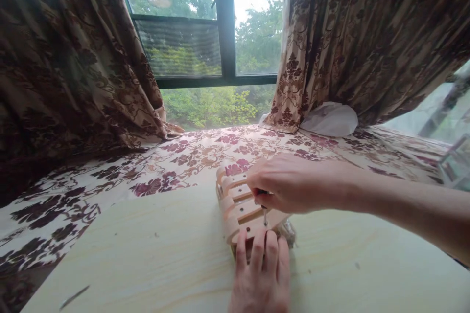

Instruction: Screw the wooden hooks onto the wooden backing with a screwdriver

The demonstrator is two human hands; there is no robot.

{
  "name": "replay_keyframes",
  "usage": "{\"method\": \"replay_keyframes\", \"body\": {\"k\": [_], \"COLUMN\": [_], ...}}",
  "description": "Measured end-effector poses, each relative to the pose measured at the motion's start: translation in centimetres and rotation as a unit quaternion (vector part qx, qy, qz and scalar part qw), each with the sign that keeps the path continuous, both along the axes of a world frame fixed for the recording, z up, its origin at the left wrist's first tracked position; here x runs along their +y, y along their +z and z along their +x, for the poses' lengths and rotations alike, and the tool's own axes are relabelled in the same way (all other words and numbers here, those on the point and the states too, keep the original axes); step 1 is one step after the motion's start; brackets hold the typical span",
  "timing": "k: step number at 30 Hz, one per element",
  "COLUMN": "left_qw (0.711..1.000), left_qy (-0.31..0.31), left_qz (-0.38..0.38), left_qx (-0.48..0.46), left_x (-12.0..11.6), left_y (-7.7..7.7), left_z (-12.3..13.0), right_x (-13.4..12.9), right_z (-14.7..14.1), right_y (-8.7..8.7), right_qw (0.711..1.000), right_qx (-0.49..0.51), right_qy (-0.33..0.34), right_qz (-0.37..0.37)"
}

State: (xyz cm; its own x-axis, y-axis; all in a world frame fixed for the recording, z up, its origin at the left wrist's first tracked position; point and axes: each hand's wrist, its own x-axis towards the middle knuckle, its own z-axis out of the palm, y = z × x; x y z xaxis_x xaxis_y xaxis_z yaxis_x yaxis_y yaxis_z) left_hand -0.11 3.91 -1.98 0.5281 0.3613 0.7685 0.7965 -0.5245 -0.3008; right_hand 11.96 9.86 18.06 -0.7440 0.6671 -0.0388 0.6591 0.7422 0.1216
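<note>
The wooden frame [232,215] lay near the middle of the worktop [157,259], at its far edge, and its slats [253,212] were joined across it. In my judgement the assembly was well advanced: small dark screws [241,210] sat in the slats along the left side, though I could not tell how tight they were. On the right side the tip of a screwdriver [265,216] stood at a fastening in the nearest slats, so this point seemed to be in progress. The farther part of that side was hidden by the right hand [275,183], so I could not say what was left there.

The right hand was closed round the screwdriver's handle. The left hand [259,274] had its fingers slightly bent over the near end of the frame; its thumb was not visible, so I could not tell how firmly it held.

Some clear plastic [288,232] was just beside the frame, close to both hands. A thin strip [74,297] lay well apart, at the near left. Behind, on the flowered cloth [205,149], a white bag [330,120] rested by the curtain [341,54], out of the way.
</note>
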Motion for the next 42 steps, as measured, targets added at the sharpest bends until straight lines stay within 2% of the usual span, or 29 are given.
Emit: {"method": "replay_keyframes", "body": {"k": [3,7,10,13,15,18,19,22,26,31,36,39,42], "left_qw": [1.0,0.999,0.999,0.999,0.995,0.97,0.963,0.97,0.986,0.996,0.999,0.999,1.0], "left_qy": [0.009,0.003,-0.003,-0.003,0.009,0.019,0.022,0.04,0.023,0.021,0.011,0.014,0.02], "left_qz": [0.011,0.041,0.043,0.052,0.097,0.196,0.218,0.186,0.137,0.073,0.045,0.028,0.015], "left_qx": [-0.007,-0.014,-0.018,-0.015,-0.031,-0.145,-0.156,-0.152,-0.094,-0.039,-0.022,-0.015,-0.005], "left_x": [0.2,0.5,0.6,0.8,1.3,2.1,2.3,2.1,0.9,0.6,0.4,0.1,0.0], "left_y": [-0.2,-0.3,-0.3,-0.3,-0.4,-0.6,-0.5,-0.2,0.3,0.0,-0.3,-0.2,-0.1], "left_z": [0.2,0.1,-0.1,0.2,0.8,1.9,2.2,2.5,1.7,0.7,0.3,0.3,0.3], "right_x": [0.1,0.1,0.0,-0.1,-0.2,0.0,0.1,0.3,0.2,0.1,-0.2,-0.1,0.3], "right_z": [-0.1,-0.1,0.1,0.3,0.4,0.6,0.6,0.6,0.5,0.3,-0.2,-0.2,0.0], "right_y": [-0.3,0.5,1.1,0.8,0.1,-1.2,-1.5,-1.7,-1.2,-0.4,0.5,0.4,-0.3], "right_qw": [1.0,1.0,1.0,1.0,0.999,0.998,0.997,0.997,0.998,0.999,1.0,0.999,1.0], "right_qx": [0.002,-0.003,0.003,0.014,0.03,0.065,0.074,0.075,0.062,0.043,0.003,0.008,0.021], "right_qy": [-0.016,-0.025,-0.009,0.009,0.017,0.012,0.015,0.025,0.02,0.022,0.02,0.032,0.008], "right_qz": [0.013,0.007,-0.013,-0.014,-0.01,0.01,0.017,0.018,0.007,0.022,-0.017,-0.014,-0.001]}}
